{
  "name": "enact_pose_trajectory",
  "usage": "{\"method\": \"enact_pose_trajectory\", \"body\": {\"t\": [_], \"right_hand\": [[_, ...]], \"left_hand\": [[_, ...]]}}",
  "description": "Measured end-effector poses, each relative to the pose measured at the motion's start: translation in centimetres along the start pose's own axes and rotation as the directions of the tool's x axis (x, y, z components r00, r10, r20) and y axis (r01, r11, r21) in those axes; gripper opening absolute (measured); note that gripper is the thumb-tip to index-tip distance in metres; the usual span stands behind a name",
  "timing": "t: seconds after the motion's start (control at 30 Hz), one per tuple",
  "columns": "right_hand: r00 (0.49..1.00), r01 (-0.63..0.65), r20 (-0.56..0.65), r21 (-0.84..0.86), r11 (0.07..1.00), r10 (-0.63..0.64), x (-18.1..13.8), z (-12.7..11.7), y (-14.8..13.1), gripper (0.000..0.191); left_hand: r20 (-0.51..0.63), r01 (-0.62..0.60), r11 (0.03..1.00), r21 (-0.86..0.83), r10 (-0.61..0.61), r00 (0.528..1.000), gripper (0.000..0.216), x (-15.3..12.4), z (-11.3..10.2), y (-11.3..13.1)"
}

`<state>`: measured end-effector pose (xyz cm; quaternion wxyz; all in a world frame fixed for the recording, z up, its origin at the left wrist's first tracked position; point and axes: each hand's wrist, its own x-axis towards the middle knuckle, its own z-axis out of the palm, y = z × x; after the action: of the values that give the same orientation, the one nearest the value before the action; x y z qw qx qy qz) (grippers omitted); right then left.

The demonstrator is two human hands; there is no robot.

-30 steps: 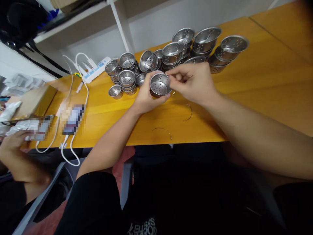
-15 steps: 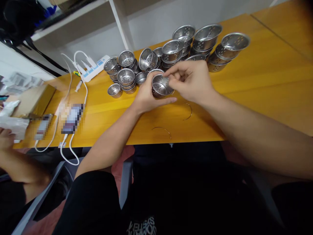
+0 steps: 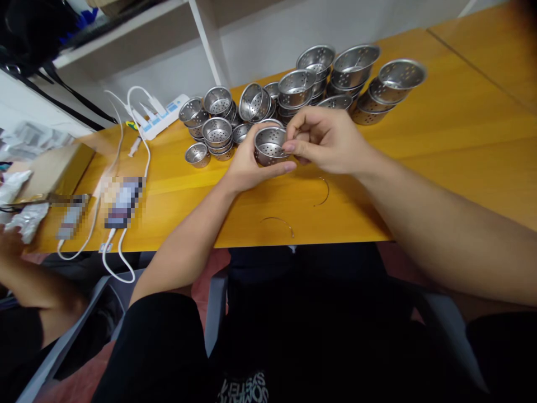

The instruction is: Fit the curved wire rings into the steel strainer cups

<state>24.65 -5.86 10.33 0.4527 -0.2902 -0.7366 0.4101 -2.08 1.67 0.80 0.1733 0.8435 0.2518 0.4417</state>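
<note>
My left hand [image 3: 247, 165] cups a small perforated steel strainer cup [image 3: 268, 146] just above the yellow wooden table [image 3: 440, 151], thumb under its rim. My right hand [image 3: 325, 140] pinches the cup's right rim with thumb and forefinger, its other fingers curled. Two thin curved wire pieces lie on the table in front of the hands, one [image 3: 324, 193] to the right and one [image 3: 277, 222] near the front edge.
Behind the hands stand stacks of small strainer cups [image 3: 216, 131] and larger strainer bowls [image 3: 356, 67]. A white power strip [image 3: 161, 117] with white cables, two phones [image 3: 121, 201] and a cardboard box [image 3: 50, 170] lie left. Another person's arm [image 3: 25, 280] is at the far left.
The cup has tilted and shifted slightly left in my hands, and my right fingers have moved along its rim. The other person's hand at the left has drawn back from the foil packet.
</note>
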Motion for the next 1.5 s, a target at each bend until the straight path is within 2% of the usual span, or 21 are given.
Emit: {"method": "enact_pose_trajectory", "body": {"t": [0.13,0.3,0.43,0.6,0.7,0.8,0.97,1.13,1.23,1.4,1.5], "right_hand": [[0.999,-0.039,-0.005,0.026,0.999,0.039,0.1,0.3,0.6,0.072],[0.999,-0.02,0.039,0.168,0.986,0.014,0.3,0.2,1.5,0.07],[0.998,-0.029,0.061,0.187,0.982,0.017,0.4,0.2,1.7,0.069],[0.999,0.04,0.026,0.104,0.994,-0.043,0.3,0.3,0.9,0.068],[0.992,0.1,-0.08,0.002,0.995,-0.1,0.0,0.3,0.6,0.065],[0.985,0.079,-0.143,-0.148,0.986,-0.1,-0.3,0.3,0.8,0.059],[0.98,0.125,-0.101,-0.346,0.93,-0.17,-0.6,0.2,1.6,0.055],[0.989,0.073,-0.085,-0.428,0.901,-0.121,-0.7,-0.1,1.2,0.044],[0.989,0.113,-0.032,-0.463,0.879,-0.143,-0.6,-0.4,0.8,0.035],[0.988,0.152,0.09,-0.457,0.876,-0.125,-0.7,-0.2,1.5,0.043],[0.974,0.217,0.154,-0.41,0.886,-0.168,-0.6,-0.1,2.4,0.051]], "left_hand": [[-0.009,-0.035,0.999,-0.011,0.035,0.999,0.098,-0.1,0.5,-0.2],[0.038,-0.004,1.0,0.003,0.003,0.999,0.098,-0.1,0.0,-0.1],[0.023,-0.023,1.0,-0.007,0.023,0.999,0.096,-0.1,-0.3,0.4],[0.023,-0.042,0.999,0.013,0.041,0.999,0.096,0.0,-0.7,1.4],[-0.007,-0.024,0.999,0.024,0.024,1.0,0.095,0.0,-0.8,1.9],[-0.045,-0.012,1.0,0.027,0.013,0.999,0.092,0.0,-0.8,1.8],[-0.071,-0.02,0.998,0.056,0.024,0.997,0.088,0.1,-1.1,1.0],[-0.086,-0.055,0.998,0.033,0.058,0.995,0.091,-0.1,-1.3,0.3],[-0.068,-0.069,0.997,0.018,0.07,0.995,0.095,-0.2,-1.4,-0.1],[0.003,-0.072,0.997,-0.025,0.072,0.997,0.099,-0.3,-1.5,-0.7],[0.026,-0.09,0.995,-0.052,0.091,0.995,0.104,-0.4,-1.5,-1.4]]}}
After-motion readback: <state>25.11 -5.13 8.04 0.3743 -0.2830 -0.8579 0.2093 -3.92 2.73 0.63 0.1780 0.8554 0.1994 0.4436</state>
